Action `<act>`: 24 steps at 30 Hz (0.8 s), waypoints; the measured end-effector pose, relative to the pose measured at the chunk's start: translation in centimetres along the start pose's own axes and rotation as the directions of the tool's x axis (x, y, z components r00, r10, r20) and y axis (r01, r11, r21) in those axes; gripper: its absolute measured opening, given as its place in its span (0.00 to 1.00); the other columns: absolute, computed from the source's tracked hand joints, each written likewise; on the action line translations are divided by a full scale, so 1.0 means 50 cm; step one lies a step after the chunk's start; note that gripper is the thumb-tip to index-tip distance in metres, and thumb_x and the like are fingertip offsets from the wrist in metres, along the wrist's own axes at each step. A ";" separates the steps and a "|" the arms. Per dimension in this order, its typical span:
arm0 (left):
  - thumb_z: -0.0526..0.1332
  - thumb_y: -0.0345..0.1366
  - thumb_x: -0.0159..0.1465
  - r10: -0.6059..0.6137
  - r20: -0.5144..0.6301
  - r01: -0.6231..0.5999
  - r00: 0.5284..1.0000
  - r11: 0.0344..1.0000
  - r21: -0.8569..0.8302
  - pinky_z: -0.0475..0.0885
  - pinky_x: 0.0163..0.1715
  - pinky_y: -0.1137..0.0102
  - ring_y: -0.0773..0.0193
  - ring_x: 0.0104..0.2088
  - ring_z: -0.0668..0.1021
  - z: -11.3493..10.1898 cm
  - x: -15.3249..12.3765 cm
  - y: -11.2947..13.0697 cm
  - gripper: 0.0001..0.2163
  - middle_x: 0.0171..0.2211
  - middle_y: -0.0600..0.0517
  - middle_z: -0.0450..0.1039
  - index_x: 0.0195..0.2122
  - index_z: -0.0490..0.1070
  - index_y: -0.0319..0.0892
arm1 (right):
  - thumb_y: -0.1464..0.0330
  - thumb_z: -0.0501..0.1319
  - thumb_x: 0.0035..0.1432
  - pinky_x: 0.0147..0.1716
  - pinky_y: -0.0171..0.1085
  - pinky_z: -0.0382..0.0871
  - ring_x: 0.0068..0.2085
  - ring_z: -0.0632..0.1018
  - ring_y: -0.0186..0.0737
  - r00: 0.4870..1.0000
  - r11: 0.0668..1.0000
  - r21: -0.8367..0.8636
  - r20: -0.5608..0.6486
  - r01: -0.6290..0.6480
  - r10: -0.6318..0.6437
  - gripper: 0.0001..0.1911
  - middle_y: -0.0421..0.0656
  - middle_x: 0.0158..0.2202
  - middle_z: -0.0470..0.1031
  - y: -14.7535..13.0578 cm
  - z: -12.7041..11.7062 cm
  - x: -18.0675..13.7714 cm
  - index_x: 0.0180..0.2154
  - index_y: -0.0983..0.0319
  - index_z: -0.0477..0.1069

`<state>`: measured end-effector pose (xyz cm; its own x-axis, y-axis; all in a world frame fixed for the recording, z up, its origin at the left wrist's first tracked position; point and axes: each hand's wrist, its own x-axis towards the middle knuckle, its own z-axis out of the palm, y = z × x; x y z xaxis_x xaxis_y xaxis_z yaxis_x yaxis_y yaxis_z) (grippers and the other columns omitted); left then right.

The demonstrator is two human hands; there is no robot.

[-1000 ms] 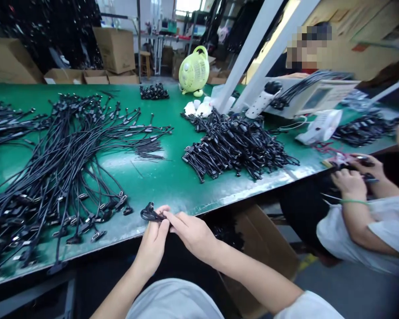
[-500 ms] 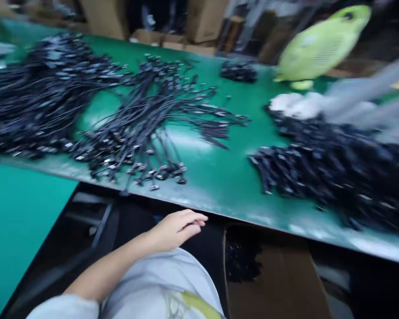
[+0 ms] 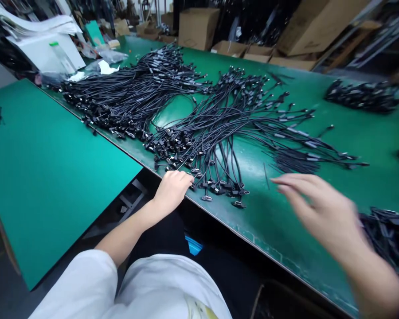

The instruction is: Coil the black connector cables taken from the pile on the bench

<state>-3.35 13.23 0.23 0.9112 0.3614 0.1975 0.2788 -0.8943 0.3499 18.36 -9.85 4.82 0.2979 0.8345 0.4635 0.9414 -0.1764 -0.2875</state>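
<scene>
Reaching: left hand (image 3: 173, 189) at near table edge, fingers curled down onto the connector ends of the loose cable pile (image 3: 206, 133); grip on any one cable cannot be told, fingertips hidden among the plugs.
Cable pile: black short cables with metal-tipped connectors, fanned out on the green table (image 3: 369, 133); connector ends bunched along the near edge just beside the left hand, a few stray plugs (image 3: 238, 204) lying apart toward the right.
Right hand (image 3: 319, 212): motion-blurred, fingers spread and extended, palm down, hovering over bare green mat right of the pile, holding nothing, touching no cable.
Second pile (image 3: 119, 95): longer black cable heap farther left, touching the first pile's far side.
Bundled cables (image 3: 362, 95): small dark heap at far right of table, well apart from hands.
Dark heap (image 3: 385, 235): more black cables at right edge, just behind the right forearm.
Side table (image 3: 43, 168): lower teal-green surface left of the main one.
Background: cardboard boxes (image 3: 197, 26) along far edge; white machine (image 3: 43, 48) at top left.
</scene>
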 end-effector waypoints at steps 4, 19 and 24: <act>0.50 0.33 0.71 -0.013 -0.099 0.008 0.995 0.999 -0.048 0.70 0.46 0.64 0.60 0.45 0.76 0.004 -0.005 0.010 0.12 0.45 0.46 0.74 0.52 0.66 0.40 | 0.72 0.51 0.67 0.44 0.40 0.70 0.49 0.75 0.43 0.948 0.967 -0.079 0.229 0.243 -0.220 0.18 0.49 0.56 0.69 -0.123 0.119 0.120 0.56 0.61 0.65; 0.54 0.41 0.69 0.093 -0.067 -0.097 0.993 0.994 -0.052 0.72 0.47 0.61 0.57 0.47 0.75 0.011 -0.034 -0.017 0.16 0.46 0.45 0.75 0.55 0.65 0.40 | 0.80 0.47 0.63 0.38 0.35 0.64 0.43 0.73 0.39 0.901 0.950 -0.199 0.410 0.241 -0.142 0.19 0.48 0.47 0.71 -0.124 0.160 0.219 0.48 0.62 0.70; 0.55 0.34 0.68 -0.056 -0.210 0.071 0.976 0.995 0.064 0.72 0.46 0.59 0.53 0.49 0.72 0.003 -0.016 -0.055 0.17 0.50 0.41 0.71 0.57 0.64 0.38 | 0.73 0.48 0.66 0.45 0.38 0.67 0.47 0.74 0.43 0.968 0.955 -0.294 0.232 -0.025 0.096 0.18 0.49 0.49 0.74 -0.019 0.173 0.307 0.50 0.63 0.73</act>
<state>-4.80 15.37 -1.03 0.8105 0.4581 0.3651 0.3612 -0.8815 0.3041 20.66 7.64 4.96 0.3424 0.9119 0.2262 0.9386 -0.3427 -0.0393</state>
